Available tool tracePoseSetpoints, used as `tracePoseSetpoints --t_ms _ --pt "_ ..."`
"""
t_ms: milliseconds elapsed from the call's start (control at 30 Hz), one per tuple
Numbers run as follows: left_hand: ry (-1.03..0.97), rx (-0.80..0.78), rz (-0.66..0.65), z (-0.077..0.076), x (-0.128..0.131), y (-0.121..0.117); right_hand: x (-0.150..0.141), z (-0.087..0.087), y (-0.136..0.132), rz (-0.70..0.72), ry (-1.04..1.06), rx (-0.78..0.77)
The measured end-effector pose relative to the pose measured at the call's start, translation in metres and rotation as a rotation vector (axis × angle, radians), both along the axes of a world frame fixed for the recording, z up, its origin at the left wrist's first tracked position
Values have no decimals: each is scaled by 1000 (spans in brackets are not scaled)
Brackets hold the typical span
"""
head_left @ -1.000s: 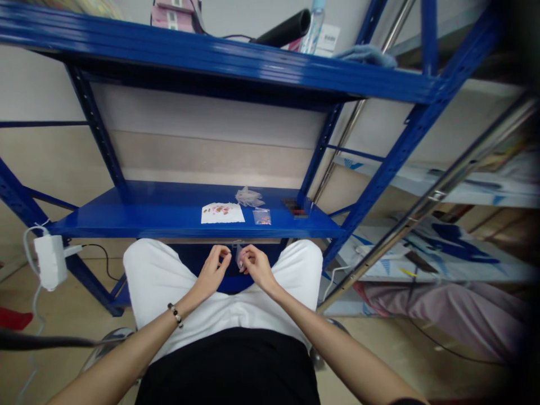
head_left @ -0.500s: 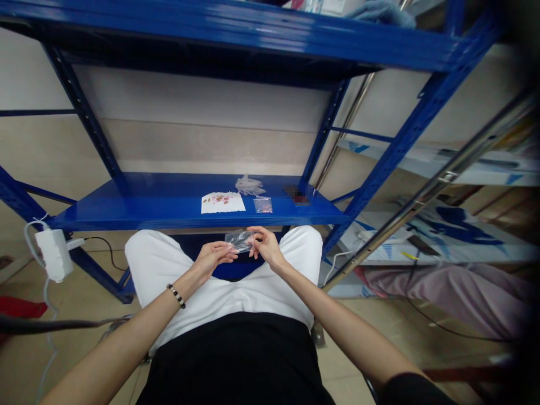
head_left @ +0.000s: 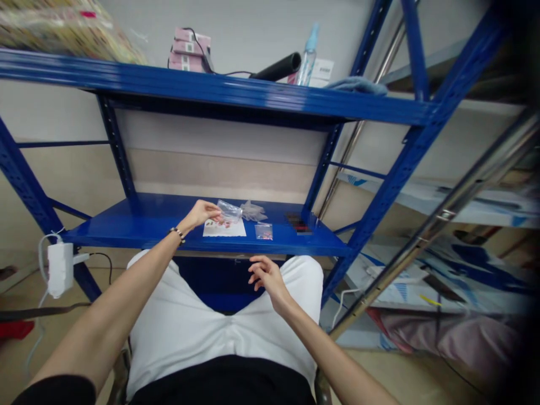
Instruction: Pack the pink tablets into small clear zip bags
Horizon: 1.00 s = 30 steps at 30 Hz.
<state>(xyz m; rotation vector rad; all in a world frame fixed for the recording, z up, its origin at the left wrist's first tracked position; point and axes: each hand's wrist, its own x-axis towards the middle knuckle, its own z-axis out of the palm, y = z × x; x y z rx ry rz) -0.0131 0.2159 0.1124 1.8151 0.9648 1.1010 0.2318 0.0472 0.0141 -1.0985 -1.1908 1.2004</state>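
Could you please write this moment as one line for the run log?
left hand: holds clear plastic bag over white card | right hand: empty, above lap

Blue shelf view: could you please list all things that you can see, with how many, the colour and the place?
Lower shelf: 1, blue, in front of the person
Upper shelf: 1, blue, above the lower shelf
Card: 1, white with pink and red bits, on lower shelf
Small bag: 1, clear with pink bits, on lower shelf
Crumpled plastic: 1, clear, on lower shelf
Blurred object: 1, dark, on lower shelf, right
Boxes: stack, pink, on upper shelf
Tube: 1, black, on upper shelf
Spray bottle: 1, clear, blue top, on upper shelf
Cloth: 1, grey-blue, on upper shelf
Adapter: 1, white, on left upright
Plastic bag: 1, clear, in left hand
Left hand: 1, above card, holding bag
Right hand: 1, open, above lap
Bracelet: 1, dark beads, left wrist
Trousers: 1 pair, white, on the person
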Motion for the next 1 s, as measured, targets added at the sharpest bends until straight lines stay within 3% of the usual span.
tracePoseSetpoints --t_ms 133,233,433,800,1000 --pt "302 -9 -138 42 19 45 2 7 6 68 -126 37" --pt "493 -1 -199 54 35 58 6 12 7 69 -154 53" --pt "725 95 -240 51 58 67 7 13 -6 78 -193 85" --pt "934 189 -258 44 65 82 4 12 -2 132 -296 115" --pt "958 214 -233 50 68 83 2 14 -9 -3 -503 355"
